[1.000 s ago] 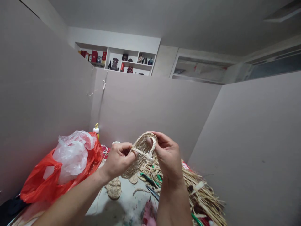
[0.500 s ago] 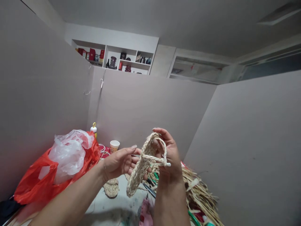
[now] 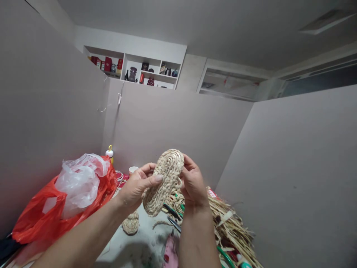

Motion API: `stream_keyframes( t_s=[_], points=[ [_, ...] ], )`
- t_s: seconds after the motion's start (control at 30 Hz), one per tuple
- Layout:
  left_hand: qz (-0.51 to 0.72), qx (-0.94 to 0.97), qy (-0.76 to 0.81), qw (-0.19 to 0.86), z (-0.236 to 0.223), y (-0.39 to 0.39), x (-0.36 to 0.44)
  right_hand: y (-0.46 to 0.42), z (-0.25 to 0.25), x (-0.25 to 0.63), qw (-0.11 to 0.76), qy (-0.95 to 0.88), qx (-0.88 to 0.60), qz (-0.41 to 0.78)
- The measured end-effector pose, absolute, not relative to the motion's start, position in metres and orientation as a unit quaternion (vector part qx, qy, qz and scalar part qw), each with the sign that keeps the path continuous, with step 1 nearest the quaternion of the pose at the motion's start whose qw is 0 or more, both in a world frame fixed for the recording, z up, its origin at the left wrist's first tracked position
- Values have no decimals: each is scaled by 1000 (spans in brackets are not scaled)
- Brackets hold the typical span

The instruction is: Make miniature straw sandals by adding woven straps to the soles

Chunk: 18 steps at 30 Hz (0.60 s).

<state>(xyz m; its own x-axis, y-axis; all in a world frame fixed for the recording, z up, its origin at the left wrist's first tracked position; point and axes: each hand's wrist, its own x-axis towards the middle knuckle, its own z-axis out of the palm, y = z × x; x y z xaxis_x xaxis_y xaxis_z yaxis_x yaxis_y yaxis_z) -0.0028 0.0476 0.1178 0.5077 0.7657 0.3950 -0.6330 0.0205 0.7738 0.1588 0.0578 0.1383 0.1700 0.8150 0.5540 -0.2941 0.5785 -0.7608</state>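
I hold a small woven straw sandal [image 3: 164, 181] up in front of me with both hands, its flat oval sole turned toward me. My left hand [image 3: 135, 188] grips its left edge, thumb on the sole. My right hand [image 3: 192, 184] pinches its right edge with fingers closed round it. A second small woven straw piece [image 3: 131, 223] lies on the table below my left wrist.
A heap of loose straw strips [image 3: 231, 230] covers the table at right, with scissors [image 3: 173, 219] and green-handled tools beside it. A red plastic bag [image 3: 55, 212] with a clear bag on top sits at left. A paper cup [image 3: 133, 169] and bottle [image 3: 109, 153] stand by the partition wall.
The sandal has been flipped: its strap side showed before, now the flat sole faces me. My left hand, briefly open half a second ago, has closed on the sandal's edge again.
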Motion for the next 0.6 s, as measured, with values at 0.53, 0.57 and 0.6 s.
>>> stream_keyframes(
  t_s=[0.53, 0.57, 0.6],
  points=[
    [644, 490, 162, 564, 121, 56, -10, 40, 145, 153, 684, -579, -309, 320],
    [643, 492, 162, 564, 121, 56, -10, 40, 145, 153, 685, -574, -312, 322],
    [642, 494, 161, 564, 121, 56, -10, 41, 145, 153, 688, -568, -314, 325]
  ],
)
